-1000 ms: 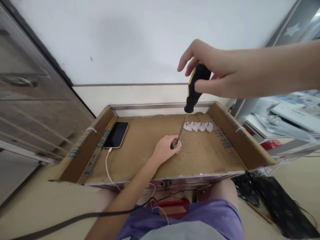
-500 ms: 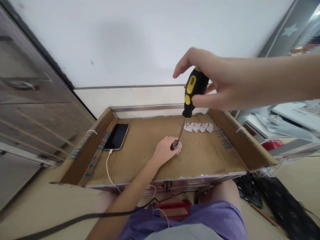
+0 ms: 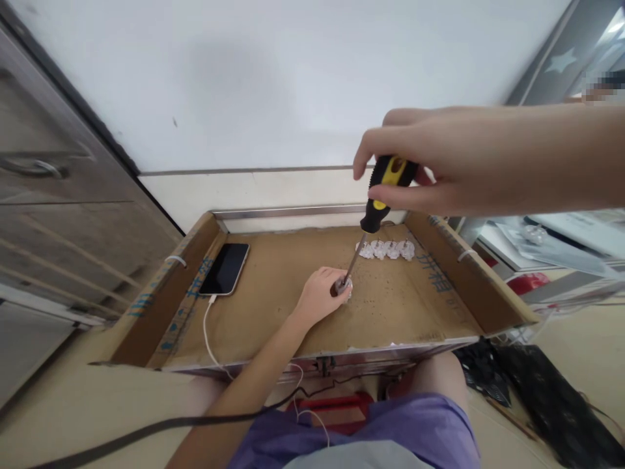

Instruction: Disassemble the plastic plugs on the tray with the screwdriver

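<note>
My right hand is closed round the black and yellow handle of a screwdriver, which leans with its top to the right. The shaft runs down to a small clear, faceted knob-like piece. My left hand pinches that clear piece against the cardboard, its fingers curled around it. The exact meeting of tip and piece is partly hidden by the fingers. Behind, a row of several similar clear pieces stands on the cardboard, with small metal posts pointing up.
The cardboard tray has raised side flaps at left and right. On its left lies a phone with a white cable plugged in. A white wall rises behind. Plastic bags sit on a surface at right.
My right hand has turned the screwdriver handle, and its fingers have closed further over it. The handle leans more to the right. My left hand stays on the clear piece.
</note>
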{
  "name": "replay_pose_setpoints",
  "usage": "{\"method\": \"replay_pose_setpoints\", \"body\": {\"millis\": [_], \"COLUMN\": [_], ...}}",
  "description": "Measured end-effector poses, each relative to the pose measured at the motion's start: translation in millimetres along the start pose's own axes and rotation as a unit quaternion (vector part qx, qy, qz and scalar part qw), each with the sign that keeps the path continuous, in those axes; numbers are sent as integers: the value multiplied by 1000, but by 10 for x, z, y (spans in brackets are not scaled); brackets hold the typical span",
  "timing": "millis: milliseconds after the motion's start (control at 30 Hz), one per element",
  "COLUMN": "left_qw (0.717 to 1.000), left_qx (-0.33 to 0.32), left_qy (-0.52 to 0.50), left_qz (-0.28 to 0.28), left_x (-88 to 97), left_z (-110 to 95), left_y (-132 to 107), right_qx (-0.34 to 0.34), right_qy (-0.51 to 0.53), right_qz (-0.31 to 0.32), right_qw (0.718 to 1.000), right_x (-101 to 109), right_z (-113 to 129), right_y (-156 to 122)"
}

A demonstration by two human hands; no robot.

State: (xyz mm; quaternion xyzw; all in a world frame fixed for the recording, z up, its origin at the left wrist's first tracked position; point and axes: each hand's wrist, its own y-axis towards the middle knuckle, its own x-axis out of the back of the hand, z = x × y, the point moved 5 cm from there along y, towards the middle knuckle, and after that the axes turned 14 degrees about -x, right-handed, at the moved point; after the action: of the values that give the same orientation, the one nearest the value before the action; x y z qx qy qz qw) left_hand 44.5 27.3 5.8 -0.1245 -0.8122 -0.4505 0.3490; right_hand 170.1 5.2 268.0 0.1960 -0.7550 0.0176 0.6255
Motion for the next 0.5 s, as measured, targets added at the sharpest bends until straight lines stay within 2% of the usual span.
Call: {"method": "replay_pose_setpoints", "body": {"millis": [67,133,200,367,500], "left_qw": [1000,1000,999,999,998], "left_qx": [12,23,30,42,48], "left_qy": [-11,-10,-7,1,11], "left_qz": [14,17,19,30,36], "left_x": [-26,-35,-37,-34,-36], "left_z": [10,18,22,26,32], "left_y": [-9,-17,-20,-21,-23], "right_qx": [-1,-35,-47,2,-9], "right_qy": [9,-31,-63,21,3], "right_qz": [25,46,31,36,22], "right_qw": [1000,998,996,999,1000], "right_x": [-11,-15,14,24,21], "right_z": [4,-8,5,44,52], "right_y": [-8,-8,-9,-43,-44]}}
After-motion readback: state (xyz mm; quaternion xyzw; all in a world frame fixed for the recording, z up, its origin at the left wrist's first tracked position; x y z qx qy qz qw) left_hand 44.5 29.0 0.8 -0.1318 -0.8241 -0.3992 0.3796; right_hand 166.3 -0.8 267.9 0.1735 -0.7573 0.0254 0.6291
